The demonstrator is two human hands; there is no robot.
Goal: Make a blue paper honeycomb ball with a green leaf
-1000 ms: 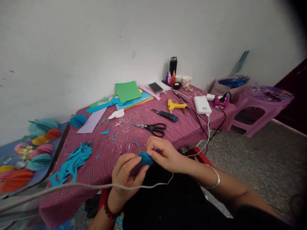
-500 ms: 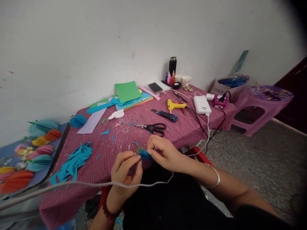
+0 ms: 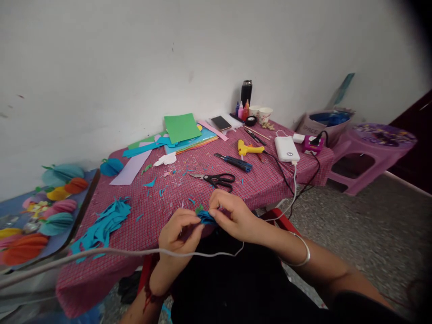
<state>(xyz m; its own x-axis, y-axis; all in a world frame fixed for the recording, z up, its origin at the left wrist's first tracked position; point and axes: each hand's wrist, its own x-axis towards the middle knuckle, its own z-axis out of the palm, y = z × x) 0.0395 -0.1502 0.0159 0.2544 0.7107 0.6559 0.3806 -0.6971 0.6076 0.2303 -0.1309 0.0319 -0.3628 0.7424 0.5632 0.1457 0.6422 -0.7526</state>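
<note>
Between my two hands, over the table's front edge, is a small blue paper pumpkin [image 3: 206, 218] with a green bit [image 3: 199, 209] on top. My left hand [image 3: 178, 234] pinches its left side between thumb and fingertips. On its right side, the thumb and fingers of my right hand [image 3: 232, 216] are closed. Its folded layers show partly; the fingers cover the rest. Black-handled scissors [image 3: 219, 179] lie just beyond my hands, with blue paper scraps [image 3: 150, 183] around them. A similar blue paper pumpkin [image 3: 111, 167] sits at the table's left back.
A heap of blue paper strips [image 3: 108, 222] lies on the left. Behind the scissors are a blue utility knife [image 3: 236, 163] and a yellow glue gun [image 3: 249, 148]. A white power bank [image 3: 286, 149] trails a cable [image 3: 141, 252] across my front. Finished paper pumpkins [image 3: 62, 224] fill a side tray.
My left hand has shifted slightly right and up against the blue paper pumpkin, and more of its layers show. My right hand keeps its hold. The view has turned slightly.
</note>
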